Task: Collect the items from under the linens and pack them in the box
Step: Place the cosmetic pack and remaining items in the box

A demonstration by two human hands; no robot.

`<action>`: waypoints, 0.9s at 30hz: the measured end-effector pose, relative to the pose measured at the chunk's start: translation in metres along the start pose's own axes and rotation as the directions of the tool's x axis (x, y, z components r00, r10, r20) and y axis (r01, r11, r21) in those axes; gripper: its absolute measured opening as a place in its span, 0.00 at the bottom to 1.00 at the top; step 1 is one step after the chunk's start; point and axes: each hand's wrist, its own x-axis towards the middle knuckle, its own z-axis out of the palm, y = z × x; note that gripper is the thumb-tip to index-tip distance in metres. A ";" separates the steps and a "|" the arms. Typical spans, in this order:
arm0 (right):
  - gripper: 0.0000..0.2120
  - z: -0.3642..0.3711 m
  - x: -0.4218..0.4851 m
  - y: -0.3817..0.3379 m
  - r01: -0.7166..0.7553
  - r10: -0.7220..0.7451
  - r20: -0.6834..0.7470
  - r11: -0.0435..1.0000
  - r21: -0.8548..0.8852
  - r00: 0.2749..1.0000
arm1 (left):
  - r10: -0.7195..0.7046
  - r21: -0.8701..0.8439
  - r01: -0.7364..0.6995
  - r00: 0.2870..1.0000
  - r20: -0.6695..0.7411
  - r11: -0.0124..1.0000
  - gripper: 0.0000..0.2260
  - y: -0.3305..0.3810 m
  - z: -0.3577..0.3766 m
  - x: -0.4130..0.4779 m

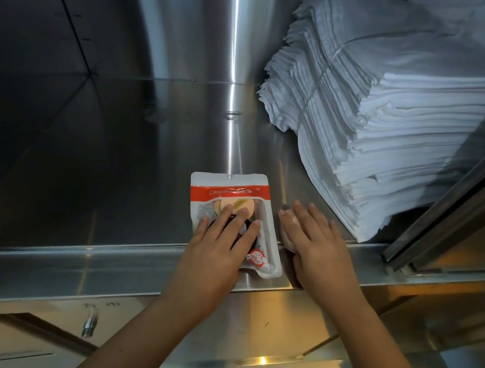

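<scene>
The red-banded packet (229, 189) lies flat on the steel shelf (127, 171), its long axis running away from the person and its near end at the front lip. The left hand (218, 244) presses straight fingers on it. Just to its right, the right hand (317, 247) covers a small pale item (289, 216) with its fingers extended, and the linens (388, 128) are stacked beyond

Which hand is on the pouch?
The left hand, fingers flat on the pouch; the right hand covers a small pale item beside it, nearer the linens.
</scene>
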 end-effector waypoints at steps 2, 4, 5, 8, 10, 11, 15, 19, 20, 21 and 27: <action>0.25 0.002 0.000 0.000 0.023 -0.024 -0.054 1.000 -0.012 0.998 | 0.010 0.008 -0.009 0.996 -0.085 1.000 0.32 0.002 0.002 -0.003; 0.24 0.003 -0.001 0.000 0.046 -0.047 -0.092 0.999 -0.015 0.995 | 0.017 0.026 -0.014 0.993 -0.115 1.000 0.32 0.002 0.003 -0.003; 0.23 0.004 -0.001 0.001 0.058 -0.059 -0.109 0.998 -0.012 0.992 | 0.023 0.033 -0.019 0.991 -0.129 0.999 0.31 0.002 0.004 -0.004; 0.22 0.003 0.000 0.006 0.096 -0.095 -0.161 0.995 -0.006 0.982 | 0.040 0.051 -0.031 0.985 -0.168 0.998 0.28 0.000 0.011 -0.006; 0.21 0.003 0.001 0.009 0.127 -0.125 -0.185 0.992 0.000 0.975 | 0.051 0.058 -0.040 0.979 -0.196 0.997 0.27 -0.002 0.014 -0.006; 0.21 0.003 0.002 0.011 0.139 -0.136 -0.190 0.990 0.007 0.972 | 0.048 0.066 -0.035 0.979 -0.199 0.997 0.28 -0.002 0.016 -0.006; 0.21 0.004 0.010 0.015 0.160 -0.151 -0.197 0.987 0.032 0.969 | -0.011 0.089 0.033 0.970 -0.242 0.995 0.26 -0.004 0.014 -0.007; 0.21 0.002 0.022 0.009 0.221 -0.206 -0.236 0.974 0.040 0.950 | -0.075 0.090 0.110 0.944 -0.322 0.990 0.19 -0.007 0.003 -0.015; 0.23 0.002 0.024 0.007 0.243 -0.228 -0.243 0.969 0.036 0.943 | -0.085 0.087 0.122 0.936 -0.341 0.989 0.19 -0.008 0.001 -0.018; 0.24 0.002 0.026 0.003 0.265 -0.248 -0.251 0.964 0.036 0.936 | -0.099 0.082 0.137 0.929 -0.356 0.987 0.20 -0.009 -0.001 -0.022; 0.25 0.003 0.023 -0.034 0.348 -0.311 -0.256 0.931 0.111 0.915 | -0.176 0.085 0.228 0.898 -0.404 0.970 0.19 -0.014 -0.017 -0.060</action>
